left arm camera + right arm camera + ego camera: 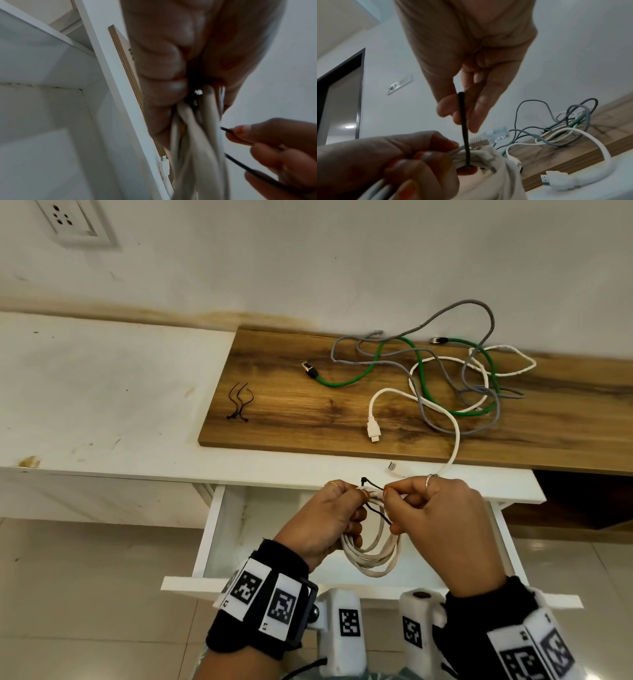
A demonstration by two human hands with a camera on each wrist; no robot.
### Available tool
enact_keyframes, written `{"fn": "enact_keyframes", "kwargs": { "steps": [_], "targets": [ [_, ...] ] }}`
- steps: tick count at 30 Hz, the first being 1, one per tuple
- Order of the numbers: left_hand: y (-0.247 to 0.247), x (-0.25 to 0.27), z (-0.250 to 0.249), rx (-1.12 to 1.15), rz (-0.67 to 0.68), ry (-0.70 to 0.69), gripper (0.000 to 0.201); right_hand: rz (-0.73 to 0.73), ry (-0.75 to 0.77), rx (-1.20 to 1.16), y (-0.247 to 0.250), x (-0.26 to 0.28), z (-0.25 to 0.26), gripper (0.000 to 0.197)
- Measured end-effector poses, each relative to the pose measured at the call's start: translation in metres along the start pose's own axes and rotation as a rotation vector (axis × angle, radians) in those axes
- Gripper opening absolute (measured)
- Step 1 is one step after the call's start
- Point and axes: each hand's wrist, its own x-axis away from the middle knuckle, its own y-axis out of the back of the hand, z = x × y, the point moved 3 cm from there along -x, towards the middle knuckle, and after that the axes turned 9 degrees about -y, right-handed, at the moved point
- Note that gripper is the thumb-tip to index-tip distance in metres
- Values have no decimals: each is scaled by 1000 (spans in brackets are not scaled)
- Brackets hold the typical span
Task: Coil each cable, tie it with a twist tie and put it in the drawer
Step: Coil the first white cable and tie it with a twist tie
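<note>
Over the open drawer (211, 542), my left hand (329, 518) grips the top of a coiled off-white cable (373, 556), whose loops hang below my fingers. A black twist tie (371, 510) crosses the bundle where I hold it. My right hand (435, 518) pinches one end of that tie. In the right wrist view the tie (464, 121) runs straight from my right hand (464, 115) down into the bundle (481, 155), and a clear plug (497, 133) sticks out behind it. The left wrist view shows the strands (193, 135) under my left fingers (163, 81).
A wooden board (274, 405) on the white counter carries tangled green (342, 381), grey (445, 316) and thin white (513, 364) cables. A thick white cable with a flat plug (374, 429) lies there too. Spare black ties (239, 402) lie at its left end.
</note>
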Motion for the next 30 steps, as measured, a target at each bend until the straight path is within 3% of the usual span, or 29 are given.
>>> {"fn": "enact_keyframes", "kwargs": {
  "steps": [5, 30],
  "targets": [
    [2, 0, 0, -32, -23, 2, 8, -1, -1, 61, -1, -4, -1, 11],
    [2, -4, 6, -261, -25, -70, 9, -42, 37, 123, -9, -11, -6, 13]
  ]
}}
